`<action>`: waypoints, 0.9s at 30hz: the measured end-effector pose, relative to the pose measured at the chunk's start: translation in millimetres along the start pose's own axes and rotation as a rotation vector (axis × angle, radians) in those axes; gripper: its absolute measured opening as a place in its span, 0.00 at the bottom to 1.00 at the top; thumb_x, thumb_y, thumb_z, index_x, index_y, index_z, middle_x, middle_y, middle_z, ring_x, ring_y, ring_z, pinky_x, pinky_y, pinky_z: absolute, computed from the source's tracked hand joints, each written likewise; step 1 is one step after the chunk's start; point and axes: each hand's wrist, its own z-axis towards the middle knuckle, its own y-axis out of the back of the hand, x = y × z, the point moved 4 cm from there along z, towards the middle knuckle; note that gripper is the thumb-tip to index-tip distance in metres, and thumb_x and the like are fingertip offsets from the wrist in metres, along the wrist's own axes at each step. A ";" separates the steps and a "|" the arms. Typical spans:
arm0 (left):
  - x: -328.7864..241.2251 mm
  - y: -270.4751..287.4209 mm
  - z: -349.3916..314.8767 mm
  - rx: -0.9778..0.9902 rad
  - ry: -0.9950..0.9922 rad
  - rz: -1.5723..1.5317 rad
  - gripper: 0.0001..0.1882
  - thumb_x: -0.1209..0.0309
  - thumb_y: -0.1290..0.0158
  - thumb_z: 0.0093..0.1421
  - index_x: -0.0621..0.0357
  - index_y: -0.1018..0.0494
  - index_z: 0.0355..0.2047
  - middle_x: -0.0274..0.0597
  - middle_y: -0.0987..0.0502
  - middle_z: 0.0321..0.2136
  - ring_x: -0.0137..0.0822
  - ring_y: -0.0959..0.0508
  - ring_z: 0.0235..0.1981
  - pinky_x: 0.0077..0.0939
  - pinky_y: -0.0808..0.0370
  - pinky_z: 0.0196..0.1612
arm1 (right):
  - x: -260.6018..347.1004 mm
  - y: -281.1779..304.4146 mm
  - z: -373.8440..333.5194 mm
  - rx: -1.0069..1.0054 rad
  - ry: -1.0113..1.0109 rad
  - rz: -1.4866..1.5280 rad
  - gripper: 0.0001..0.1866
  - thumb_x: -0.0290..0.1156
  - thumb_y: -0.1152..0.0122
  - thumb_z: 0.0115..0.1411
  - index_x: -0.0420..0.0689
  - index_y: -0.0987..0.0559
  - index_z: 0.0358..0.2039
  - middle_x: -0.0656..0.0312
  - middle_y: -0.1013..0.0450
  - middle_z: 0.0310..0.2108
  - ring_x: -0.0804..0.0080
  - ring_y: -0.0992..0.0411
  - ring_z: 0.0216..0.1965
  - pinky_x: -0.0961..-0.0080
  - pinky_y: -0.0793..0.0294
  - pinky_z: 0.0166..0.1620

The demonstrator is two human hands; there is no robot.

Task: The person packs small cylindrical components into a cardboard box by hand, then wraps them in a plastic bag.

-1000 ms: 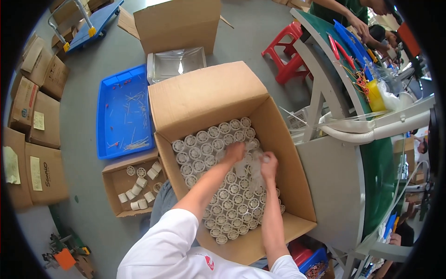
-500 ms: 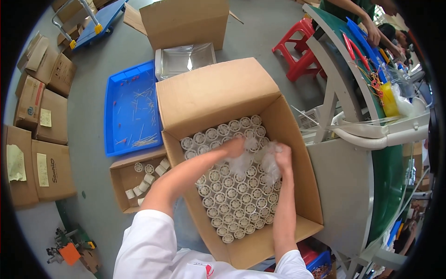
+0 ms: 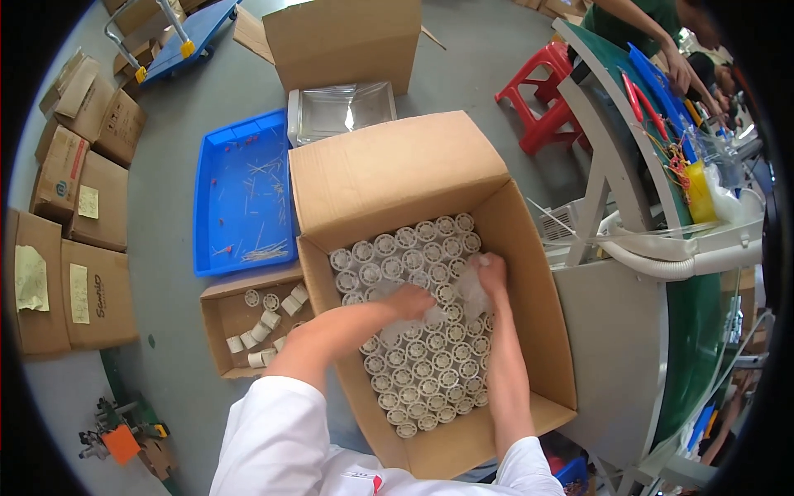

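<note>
The workbench stands off to the right of the right hand, beyond the big cardboard box. That big box surrounds both hands; its far flap leans back beyond them, which seems to leave the top open for both arms to reach in. Ahead and left of the left hand lies the blue tray, just beside the box, probably to have its thin loose pieces within reach. Left of the same hand sits a small carton with a few loose white rings.

The right hand is closed on bunched clear plastic, likely gripped by a gathered part because the film is limp. The left hand is low over the rings with fingers bent; more film shows beside it, but I cannot tell whether it grips any.

Under and around both hands, white rings stand packed in close rows, presumably to brace one another upright.
</note>
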 end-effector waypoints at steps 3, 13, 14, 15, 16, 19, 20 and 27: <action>11.5 -6.0 -13.7 -0.060 0.088 0.052 0.06 0.70 0.46 0.48 0.57 0.26 0.26 0.45 0.24 0.30 0.47 0.23 0.36 0.40 0.27 0.37 | 61.6 11.2 -12.1 0.021 -0.058 0.708 0.07 0.24 0.36 0.48 0.37 0.23 0.28 0.66 0.27 0.25 0.76 0.31 0.28 0.75 0.31 0.34; -6.1 14.3 -4.6 -0.030 0.262 0.020 0.08 0.72 0.43 0.44 0.61 0.23 0.26 0.50 0.22 0.29 0.49 0.21 0.34 0.39 0.24 0.36 | 64.0 -34.6 17.9 0.008 -0.097 -0.236 0.23 0.39 0.36 0.49 0.41 0.25 0.44 0.44 0.27 0.42 0.49 0.31 0.49 0.60 0.30 0.48; -1.4 14.7 -3.6 -0.038 0.267 0.021 0.08 0.72 0.43 0.44 0.61 0.23 0.26 0.50 0.22 0.29 0.49 0.21 0.34 0.39 0.24 0.36 | 65.1 -34.7 19.9 0.034 -0.070 -0.275 0.21 0.38 0.37 0.49 0.40 0.24 0.42 0.44 0.26 0.40 0.50 0.29 0.46 0.61 0.30 0.47; -0.2 15.0 -3.1 -0.045 0.298 -0.015 0.08 0.72 0.43 0.44 0.61 0.23 0.27 0.50 0.21 0.30 0.48 0.21 0.34 0.39 0.24 0.36 | 64.7 -33.6 19.4 0.062 -0.049 -0.319 0.20 0.36 0.38 0.49 0.39 0.23 0.41 0.44 0.25 0.37 0.51 0.27 0.44 0.61 0.29 0.46; 0.7 14.4 -2.0 -0.052 0.326 -0.054 0.08 0.72 0.43 0.44 0.61 0.23 0.27 0.50 0.21 0.31 0.48 0.21 0.35 0.40 0.24 0.36 | 62.7 -30.0 19.8 0.063 -0.047 -0.327 0.20 0.36 0.38 0.49 0.39 0.23 0.41 0.44 0.25 0.37 0.51 0.27 0.44 0.61 0.29 0.46; 4.2 13.6 1.8 0.033 0.338 -0.101 0.10 0.70 0.44 0.47 0.63 0.23 0.29 0.51 0.22 0.32 0.49 0.22 0.37 0.40 0.25 0.38 | 71.7 -13.1 20.6 0.022 0.066 0.003 0.13 0.30 0.40 0.48 0.37 0.22 0.34 0.46 0.24 0.32 0.55 0.25 0.37 0.64 0.29 0.41; 11.2 9.9 11.3 0.031 0.336 -0.108 0.10 0.70 0.44 0.47 0.63 0.23 0.29 0.51 0.22 0.32 0.49 0.22 0.37 0.40 0.25 0.38 | 75.7 -2.2 23.7 -0.040 0.097 0.153 0.11 0.27 0.41 0.48 0.39 0.21 0.33 0.46 0.24 0.30 0.53 0.25 0.35 0.65 0.29 0.39; 33.6 19.7 58.5 0.279 0.205 -0.374 0.16 0.68 0.47 0.48 0.65 0.26 0.36 0.55 0.22 0.35 0.50 0.22 0.37 0.41 0.26 0.38 | 104.7 -14.4 58.5 -0.223 0.151 -0.021 0.15 0.31 0.40 0.48 0.42 0.23 0.38 0.45 0.25 0.36 0.48 0.27 0.41 0.60 0.28 0.44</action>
